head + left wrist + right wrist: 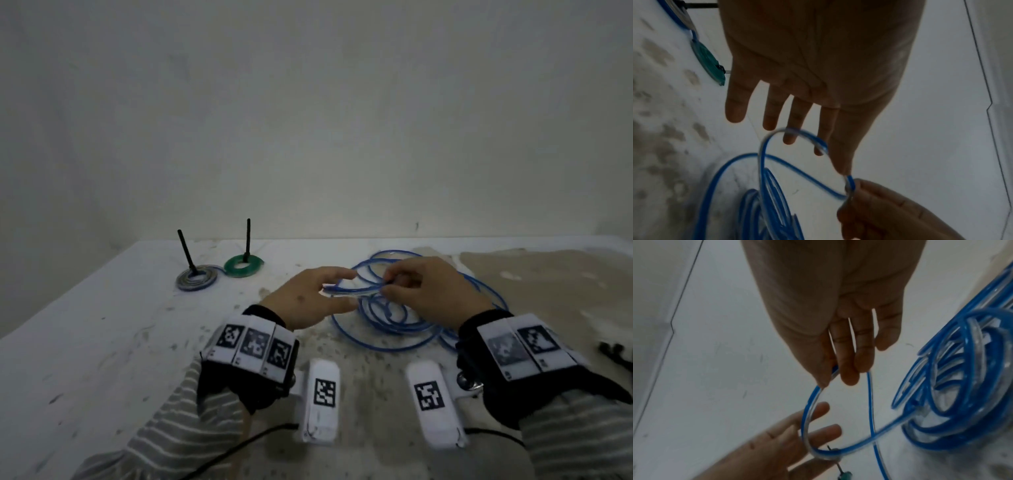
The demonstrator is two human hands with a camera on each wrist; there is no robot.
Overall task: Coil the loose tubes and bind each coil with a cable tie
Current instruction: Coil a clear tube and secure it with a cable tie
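A long blue tube lies in loose loops on the white table, right of centre. One small loop of it is raised between my two hands. My right hand pinches that loop between thumb and fingers; the pinch also shows in the right wrist view and the left wrist view. My left hand is spread, fingers straight, and the far end of the loop passes across its fingers. Whether the left thumb presses the tube is not clear.
At the back left lie two bound coils, a grey-blue one and a green one, each with a black tie tail sticking up. Small black items lie at the right edge. A wall stands right behind the table.
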